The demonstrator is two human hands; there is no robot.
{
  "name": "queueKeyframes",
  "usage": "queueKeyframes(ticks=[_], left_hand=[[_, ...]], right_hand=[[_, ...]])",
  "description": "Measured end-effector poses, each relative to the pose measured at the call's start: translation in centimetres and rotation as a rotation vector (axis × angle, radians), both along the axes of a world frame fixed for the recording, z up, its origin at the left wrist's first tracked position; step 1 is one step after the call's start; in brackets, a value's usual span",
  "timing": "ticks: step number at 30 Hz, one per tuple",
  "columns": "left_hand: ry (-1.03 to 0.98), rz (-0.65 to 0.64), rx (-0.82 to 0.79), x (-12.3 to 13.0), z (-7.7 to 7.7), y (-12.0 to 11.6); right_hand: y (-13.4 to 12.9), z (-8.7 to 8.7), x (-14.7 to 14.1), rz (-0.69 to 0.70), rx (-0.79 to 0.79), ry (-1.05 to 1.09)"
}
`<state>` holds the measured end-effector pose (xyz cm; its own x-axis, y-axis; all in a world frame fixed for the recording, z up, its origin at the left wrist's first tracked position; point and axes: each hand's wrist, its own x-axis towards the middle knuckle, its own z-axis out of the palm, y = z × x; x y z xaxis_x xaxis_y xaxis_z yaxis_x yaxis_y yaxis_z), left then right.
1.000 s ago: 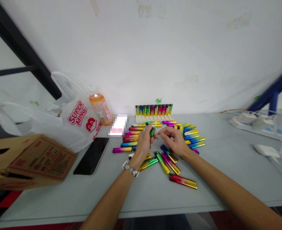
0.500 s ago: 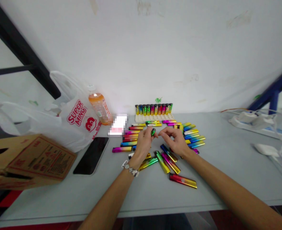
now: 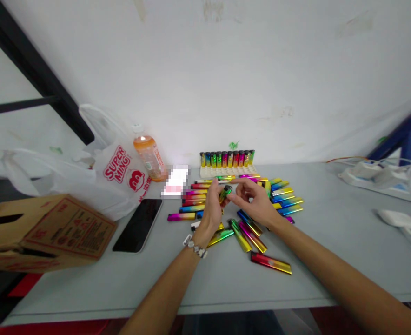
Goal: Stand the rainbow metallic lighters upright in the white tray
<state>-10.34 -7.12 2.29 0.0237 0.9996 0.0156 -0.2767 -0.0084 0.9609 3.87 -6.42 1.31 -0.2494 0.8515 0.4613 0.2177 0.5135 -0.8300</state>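
Note:
A green and gold lighter (image 3: 225,193) stands tilted between my hands, its dark top end up. My left hand (image 3: 211,209) is closed around it from the left, a bracelet on its wrist. My right hand (image 3: 256,201) reaches it from the right, thumb and forefinger bent about its side. Below the hands lie several loose lighters, among them a green and yellow one (image 3: 240,236) and a red and gold one (image 3: 271,263). Behind them a row of upright lighters (image 3: 229,159) stands in a pale holder with holes (image 3: 208,172).
More lighters (image 3: 194,197) lie to the left, and others (image 3: 287,201) to the right. On the left are a phone (image 3: 138,226), a cardboard box (image 3: 62,230), a plastic bag (image 3: 111,186) and a drink bottle (image 3: 149,156). A power strip (image 3: 376,179) with cables sits far right.
The green lighter has come up into clearer view in my left hand. My right hand has moved left, its thumb and forefinger now at the lighter. The view has shifted slightly.

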Motion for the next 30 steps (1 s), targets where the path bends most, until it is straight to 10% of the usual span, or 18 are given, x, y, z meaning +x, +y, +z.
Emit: queueKeyframes(ticks=[5, 13, 20, 30], left_hand=[[0.036, -0.015, 0.089, -0.2, -0.4, -0.1], [0.532, 0.536, 0.142, -2.7, -1.1, 1.0], [0.723, 0.462, 0.196, -3.7, -1.3, 1.3], [1.002, 0.313, 0.308, -3.4, -0.8, 0.6]], right_hand=[[0.6, 2.0, -0.7, 0.020, 0.046, -0.038], [7.7, 4.4, -2.9, -0.021, 0.067, -0.043], [14.5, 4.9, -6.5, -0.119, 0.272, -0.494], [16.5, 4.1, -7.4, -0.155, 0.362, -0.650]])
